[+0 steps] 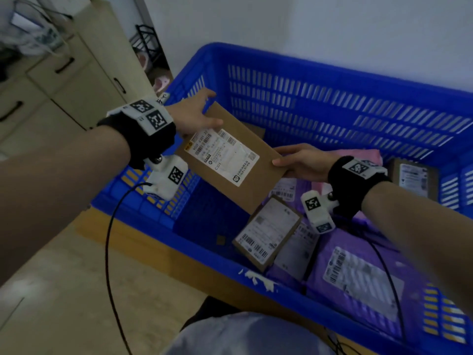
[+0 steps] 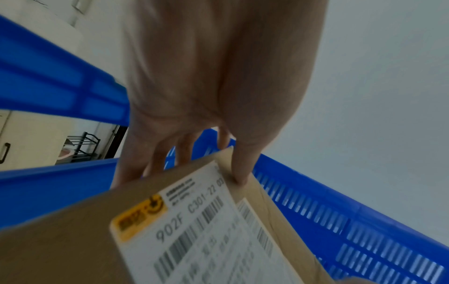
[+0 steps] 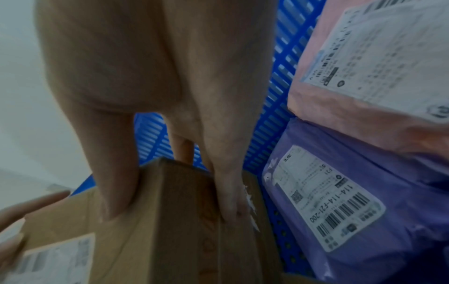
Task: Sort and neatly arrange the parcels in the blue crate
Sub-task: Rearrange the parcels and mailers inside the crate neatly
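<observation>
A flat brown cardboard box (image 1: 245,172) with a white shipping label (image 1: 224,156) hangs tilted above the left part of the blue crate (image 1: 332,103). My left hand (image 1: 194,116) holds its far left corner, thumb on top, fingers behind. My right hand (image 1: 299,161) grips its right edge, thumb on top, fingers beneath. The left wrist view has the thumb (image 2: 240,165) pressed on the box (image 2: 73,240) beside the label (image 2: 194,230). In the right wrist view my fingers (image 3: 226,192) clasp the box's edge (image 3: 175,221).
Inside the crate lie a smaller brown box (image 1: 267,231), purple mailer bags (image 1: 358,272), a pink bag (image 1: 358,155) and another brown box (image 1: 414,178) at the right. The crate floor (image 1: 210,221) at the left is bare. Beige cabinets (image 1: 64,80) stand at left.
</observation>
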The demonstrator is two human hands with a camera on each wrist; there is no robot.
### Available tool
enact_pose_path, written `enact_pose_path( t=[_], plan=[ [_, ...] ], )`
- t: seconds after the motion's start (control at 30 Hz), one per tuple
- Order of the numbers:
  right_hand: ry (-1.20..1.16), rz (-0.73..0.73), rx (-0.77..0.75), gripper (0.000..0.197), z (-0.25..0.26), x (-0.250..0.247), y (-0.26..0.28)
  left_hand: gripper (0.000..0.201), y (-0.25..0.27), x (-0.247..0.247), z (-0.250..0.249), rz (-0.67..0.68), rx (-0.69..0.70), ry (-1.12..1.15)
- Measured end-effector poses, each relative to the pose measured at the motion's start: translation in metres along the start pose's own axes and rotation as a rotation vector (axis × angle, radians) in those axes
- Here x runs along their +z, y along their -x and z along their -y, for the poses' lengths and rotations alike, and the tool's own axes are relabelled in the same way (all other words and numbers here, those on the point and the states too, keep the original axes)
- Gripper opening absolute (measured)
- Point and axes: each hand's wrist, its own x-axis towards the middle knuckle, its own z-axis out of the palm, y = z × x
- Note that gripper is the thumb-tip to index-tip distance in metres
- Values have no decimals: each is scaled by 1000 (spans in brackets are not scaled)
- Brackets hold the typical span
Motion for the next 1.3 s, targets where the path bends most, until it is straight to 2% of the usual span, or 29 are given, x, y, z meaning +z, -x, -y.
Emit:
enact_pose_path(
  t=[0.1, 0.2, 0.37, 0.63, 0.93, 1.1, 1.3],
  plan=[
    [73, 83, 69, 53, 0, 4, -3, 57, 4, -3, 2, 59, 22, -103],
    [149, 176, 137, 51, -1, 10, -7, 42, 3, -4, 5, 130, -62, -140],
    [279, 269, 241, 55, -4, 20, -16, 35, -1, 3, 16, 261, -155, -185],
    [469, 294, 288, 52, -2, 30, -27, 49, -14, 19, 24, 437, -236, -267],
    [800, 345, 311, 60, -3, 50, -41, 49, -26, 39, 29, 606, -224, -493],
    [946, 352, 278, 52, -6, 59, -51, 57, -31, 52, 38, 581, -176, -627],
    [1130, 372, 303, 53, -11, 71, -64, 54, -42, 68, 43, 647, -87, -804]
  ],
)
